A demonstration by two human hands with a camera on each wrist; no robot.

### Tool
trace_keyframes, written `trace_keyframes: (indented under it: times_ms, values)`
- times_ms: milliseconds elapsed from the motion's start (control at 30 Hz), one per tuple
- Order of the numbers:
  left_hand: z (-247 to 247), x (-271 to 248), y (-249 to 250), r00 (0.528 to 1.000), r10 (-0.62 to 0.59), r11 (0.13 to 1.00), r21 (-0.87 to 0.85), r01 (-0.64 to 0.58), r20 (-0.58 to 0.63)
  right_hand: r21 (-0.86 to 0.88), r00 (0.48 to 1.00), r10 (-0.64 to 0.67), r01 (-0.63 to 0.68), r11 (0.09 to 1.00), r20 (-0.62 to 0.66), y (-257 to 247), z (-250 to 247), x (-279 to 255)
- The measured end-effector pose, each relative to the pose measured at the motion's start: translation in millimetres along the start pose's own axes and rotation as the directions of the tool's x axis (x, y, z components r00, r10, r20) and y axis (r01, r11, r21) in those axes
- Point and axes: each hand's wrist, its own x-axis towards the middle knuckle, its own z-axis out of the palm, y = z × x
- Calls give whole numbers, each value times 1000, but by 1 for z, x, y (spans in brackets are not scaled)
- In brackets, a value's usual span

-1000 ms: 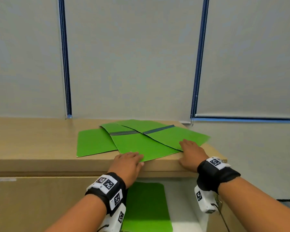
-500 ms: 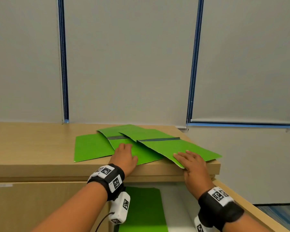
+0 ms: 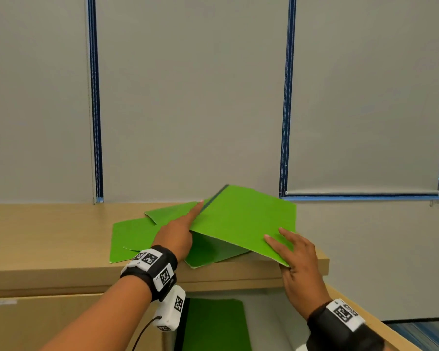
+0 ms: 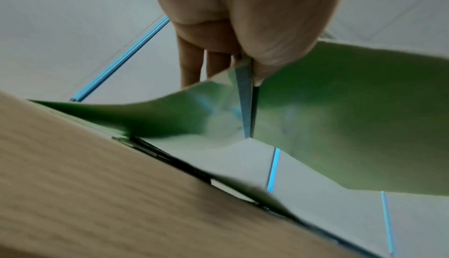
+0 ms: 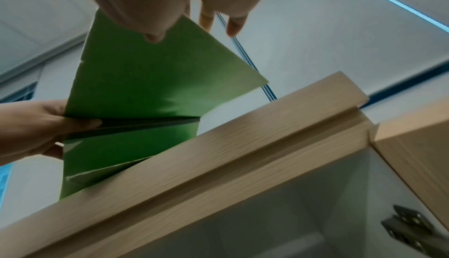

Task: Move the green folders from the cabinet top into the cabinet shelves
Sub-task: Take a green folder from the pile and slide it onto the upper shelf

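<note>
A green folder [image 3: 241, 221] with a dark spine is tilted up off the wooden cabinet top [image 3: 48, 236], held by both hands. My left hand [image 3: 178, 234] pinches it at the spine, index finger stretched along the edge; the left wrist view shows the thumb [image 4: 274, 47] pressed against the spine of the folder [image 4: 352, 118]. My right hand [image 3: 297, 257] pinches the near right corner, fingers on top, thumb [image 5: 155, 31] under the folder [image 5: 150, 74]. Other green folders [image 3: 134, 236] lie overlapped on the top. One green folder [image 3: 213, 323] lies on the shelf below.
The cabinet door [image 3: 365, 323] stands open at the right, its hinge [image 5: 408, 227] inside the white compartment. A closed door [image 3: 48, 323] is at the left. Grey roller blinds [image 3: 188, 97] hang behind the cabinet top.
Both hands have taken hold of the top right folder and raised it, tilted, off the pile. The left hand shifted right, from the middle folder to this one's spine.
</note>
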Motion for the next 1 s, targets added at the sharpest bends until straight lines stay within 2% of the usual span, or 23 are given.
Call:
trace_keyframes:
  times_ms: [33,100,167,267,367,433,600,633,700,767,800,833,867,900,933,967,1000]
  values:
    - [-2,0,-2,999,29,993,-115,-31,-22,26,1000,16,-17,1000,27,2,3,0]
    - [-9,0,-4,997,45,922,-382,-67,-66,42,998,-2,-1,999,67,5,7,1]
    - [-22,-4,-1,997,62,807,-586,-73,-39,29,997,-37,35,999,69,6,13,2]
    - [-44,-9,10,994,87,633,-766,-110,-70,-8,995,-91,92,996,45,6,20,3]
    - [-57,-9,20,976,-36,533,-830,-164,-216,-48,990,-136,138,989,33,1,23,10]
    - [-64,-9,24,952,-101,530,-825,-195,-289,-83,984,-175,178,981,43,-6,24,17]
    - [-76,-10,13,908,-178,569,-793,-220,-380,-121,966,-233,245,962,109,-23,23,39]
    - [-78,-10,9,896,-201,550,-803,-231,-396,-124,965,-232,247,961,122,-27,22,42]
    - [-81,-11,4,887,-258,464,-855,-233,-383,-78,976,-187,197,977,113,-34,16,45]
    - [-83,-16,4,897,-294,335,-915,-225,-329,153,997,-9,-2,988,72,-41,6,50]
    - [-83,-19,4,907,-294,274,-935,-223,-303,323,988,137,-153,934,70,-42,2,54]
    - [-82,-22,4,915,-292,221,-950,-219,-278,512,949,293,-309,801,114,-42,-2,60]
    - [-79,-26,4,922,-289,178,-961,-211,-256,673,896,399,-418,610,195,-40,-4,65]
    - [-74,-29,3,927,-291,154,-968,-199,-237,778,853,440,-470,417,279,-39,-4,70]
    - [-67,-34,2,931,-290,146,-972,-185,-221,830,830,447,-483,279,332,-38,-5,73]
    - [-60,-37,1,934,-290,154,-973,-169,-209,853,828,442,-473,221,345,-40,-7,75]
    - [-53,-40,-1,936,-291,178,-972,-152,-200,856,837,435,-461,233,333,-44,-8,76]
